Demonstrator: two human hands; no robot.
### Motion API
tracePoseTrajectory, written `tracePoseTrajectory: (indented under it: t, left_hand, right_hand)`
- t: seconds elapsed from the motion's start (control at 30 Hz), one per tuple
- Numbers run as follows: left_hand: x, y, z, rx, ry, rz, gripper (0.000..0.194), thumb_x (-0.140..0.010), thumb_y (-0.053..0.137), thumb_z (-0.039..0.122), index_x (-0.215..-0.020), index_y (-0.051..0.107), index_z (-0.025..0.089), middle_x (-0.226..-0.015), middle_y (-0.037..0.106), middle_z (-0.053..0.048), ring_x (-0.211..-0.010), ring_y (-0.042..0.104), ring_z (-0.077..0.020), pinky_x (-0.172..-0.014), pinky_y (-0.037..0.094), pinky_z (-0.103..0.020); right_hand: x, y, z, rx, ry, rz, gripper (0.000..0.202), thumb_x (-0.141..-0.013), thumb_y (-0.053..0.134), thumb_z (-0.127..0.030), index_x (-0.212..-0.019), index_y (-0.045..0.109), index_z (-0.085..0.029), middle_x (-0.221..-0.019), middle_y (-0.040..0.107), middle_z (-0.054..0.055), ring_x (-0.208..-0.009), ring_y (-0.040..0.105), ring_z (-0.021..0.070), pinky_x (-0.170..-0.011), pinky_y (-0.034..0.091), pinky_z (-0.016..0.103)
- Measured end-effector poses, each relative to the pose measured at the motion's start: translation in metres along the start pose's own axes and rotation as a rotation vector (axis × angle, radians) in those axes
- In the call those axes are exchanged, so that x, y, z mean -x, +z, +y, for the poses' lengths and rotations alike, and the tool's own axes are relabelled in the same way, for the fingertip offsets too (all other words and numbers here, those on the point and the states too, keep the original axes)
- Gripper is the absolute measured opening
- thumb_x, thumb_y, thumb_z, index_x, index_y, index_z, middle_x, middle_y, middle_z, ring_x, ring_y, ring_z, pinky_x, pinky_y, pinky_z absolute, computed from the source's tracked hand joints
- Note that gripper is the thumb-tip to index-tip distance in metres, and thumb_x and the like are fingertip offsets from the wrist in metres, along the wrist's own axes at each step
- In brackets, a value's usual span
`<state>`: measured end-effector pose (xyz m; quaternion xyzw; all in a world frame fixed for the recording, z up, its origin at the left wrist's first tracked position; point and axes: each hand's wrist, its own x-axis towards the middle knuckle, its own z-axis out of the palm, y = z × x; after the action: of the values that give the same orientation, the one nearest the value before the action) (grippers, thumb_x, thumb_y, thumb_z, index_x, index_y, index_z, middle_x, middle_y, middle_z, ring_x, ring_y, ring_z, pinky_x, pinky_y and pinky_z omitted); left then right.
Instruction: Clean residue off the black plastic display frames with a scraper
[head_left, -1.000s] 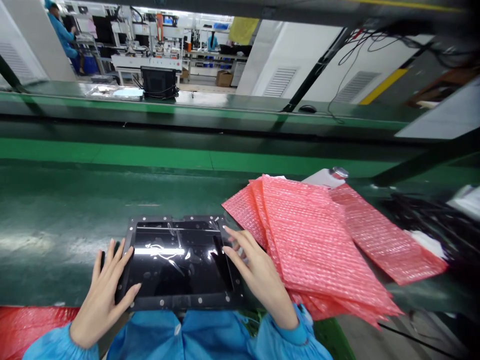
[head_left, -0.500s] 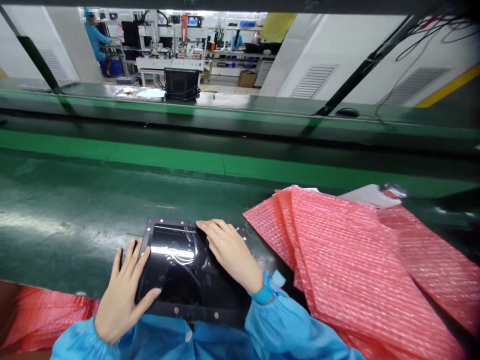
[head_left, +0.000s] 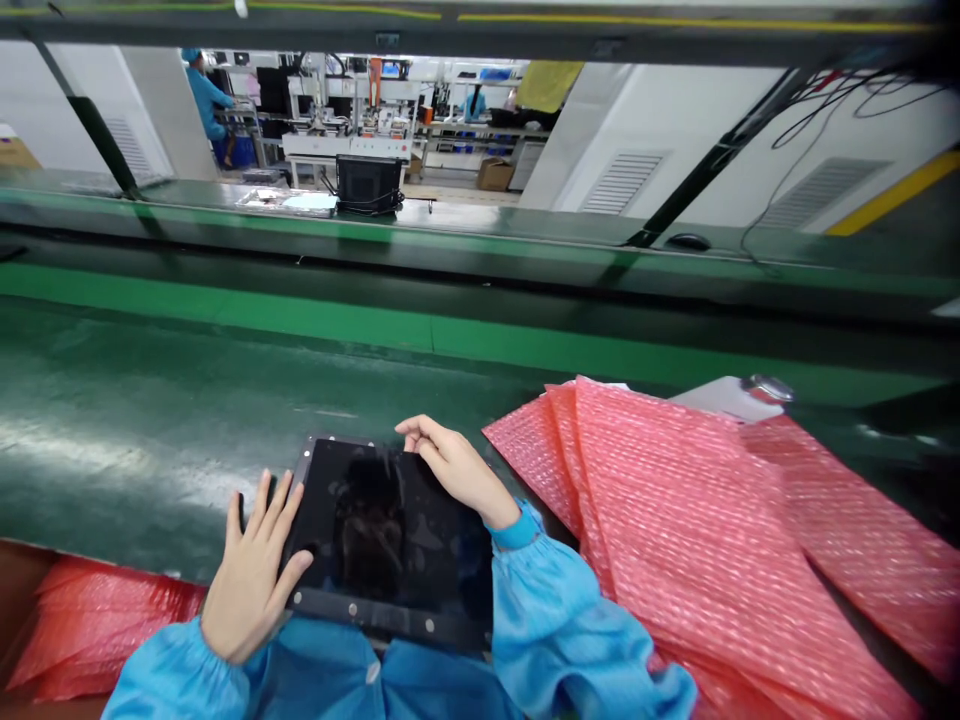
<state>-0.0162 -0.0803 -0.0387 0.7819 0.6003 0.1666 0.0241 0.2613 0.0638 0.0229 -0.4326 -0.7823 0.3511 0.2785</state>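
A flat black screen panel (head_left: 427, 540) with a glossy, smudged face lies in front of me on a dark frame (head_left: 394, 617) with round silvery spots along its edges. My left hand (head_left: 251, 565) rests at the panel's left edge, fingers spread and thumb over the near left corner. At the far edge, my right hand (head_left: 454, 465) has its fingers bent together in a pinch, the index finger foremost. What the fingertips hold, if anything, is too small to make out. The panel's right end is partly hidden by my sleeve.
Pink bubble-wrap sheets (head_left: 697, 510) are stacked to the right, beside a white object with a shiny cap (head_left: 765, 390). More pink bubble wrap (head_left: 105, 620) lies in a box at lower left. A green bench (head_left: 150, 400) runs across; a black monitor (head_left: 367, 185) stands beyond it.
My right hand has drawn its fingers from lying over the panel into a pinch at the far edge. The bright reflection on the panel is gone. My left hand stays nearly in place.
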Motion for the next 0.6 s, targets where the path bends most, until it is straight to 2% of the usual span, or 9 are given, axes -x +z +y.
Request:
tracePoseTrajectory:
  t: [0.1, 0.2, 0.3, 0.37, 0.47, 0.53, 0.6]
  left_hand:
    - [-0.001, -0.001, -0.003, 0.121, -0.012, 0.02, 0.057, -0.096, 0.04, 0.037, -0.15, 0.023, 0.025, -0.157, 0.022, -0.009, -0.147, 0.006, -0.0315, -0.116, 0.009, -0.063]
    - [-0.003, 0.0, -0.002, 0.297, -0.04, 0.081, 0.036, -0.094, 0.047, 0.038, -0.128, 0.048, 0.027, -0.156, 0.026, -0.008, -0.147, 0.006, -0.0324, -0.114, 0.013, -0.065]
    - [-0.004, 0.0, 0.01, 0.479, -0.136, 0.138, 0.024, -0.092, 0.052, 0.04, -0.111, 0.054, 0.026, -0.152, 0.035, -0.008, -0.147, 0.01, -0.0326, -0.114, 0.015, -0.064]
    - [-0.005, -0.003, 0.023, 0.653, -0.234, 0.161, 0.025, -0.092, 0.051, 0.041, -0.113, 0.052, 0.026, -0.146, 0.044, -0.01, -0.144, 0.024, -0.0321, -0.113, 0.027, -0.058]
    - [-0.013, -0.016, 0.045, 0.945, -0.333, 0.176, 0.028, -0.093, 0.048, 0.043, -0.117, 0.051, 0.028, -0.125, 0.059, -0.01, -0.119, 0.055, -0.0286, -0.097, 0.047, -0.044]
    - [-0.028, -0.031, 0.057, 1.057, -0.303, 0.182, 0.026, -0.092, 0.05, 0.043, -0.111, 0.054, 0.026, -0.108, 0.063, -0.008, -0.101, 0.061, -0.0247, -0.088, 0.05, -0.037]
    - [-0.053, -0.049, 0.063, 1.097, -0.226, 0.204, 0.022, -0.091, 0.054, 0.042, -0.103, 0.058, 0.024, -0.096, 0.062, -0.007, -0.091, 0.059, -0.0218, -0.082, 0.049, -0.033]
  right_hand:
    - [0.001, -0.013, -0.01, -0.076, 0.0, -0.046, 0.028, -0.089, 0.037, -0.016, -0.104, 0.06, -0.018, -0.086, 0.065, 0.002, -0.081, 0.061, 0.0148, -0.076, 0.046, 0.028]
    - [0.003, -0.022, -0.018, -0.134, -0.007, -0.086, 0.025, -0.091, 0.041, -0.022, -0.103, 0.062, -0.017, -0.089, 0.067, 0.004, -0.084, 0.063, 0.0157, -0.077, 0.047, 0.028]
    - [0.009, -0.03, -0.034, -0.097, -0.01, -0.075, 0.023, -0.092, 0.046, -0.028, -0.103, 0.062, -0.017, -0.091, 0.069, 0.005, -0.085, 0.064, 0.017, -0.076, 0.05, 0.028]
    - [0.02, -0.039, -0.053, -0.017, -0.021, -0.032, 0.023, -0.092, 0.048, -0.032, -0.102, 0.063, -0.019, -0.09, 0.07, 0.004, -0.082, 0.066, 0.0177, -0.073, 0.051, 0.028]
    - [0.053, -0.056, -0.081, 0.126, -0.042, 0.127, 0.025, -0.093, 0.049, -0.04, -0.106, 0.064, -0.025, -0.094, 0.071, 0.004, -0.081, 0.068, 0.0203, -0.071, 0.054, 0.031]
    - [0.081, -0.068, -0.087, 0.192, -0.057, 0.314, 0.028, -0.091, 0.051, -0.045, -0.112, 0.063, -0.031, -0.098, 0.071, 0.004, -0.082, 0.069, 0.023, -0.068, 0.055, 0.033]
    - [0.108, -0.079, -0.08, 0.229, -0.053, 0.548, 0.029, -0.088, 0.054, -0.048, -0.112, 0.064, -0.034, -0.104, 0.07, 0.005, -0.091, 0.068, 0.0273, -0.074, 0.056, 0.039]
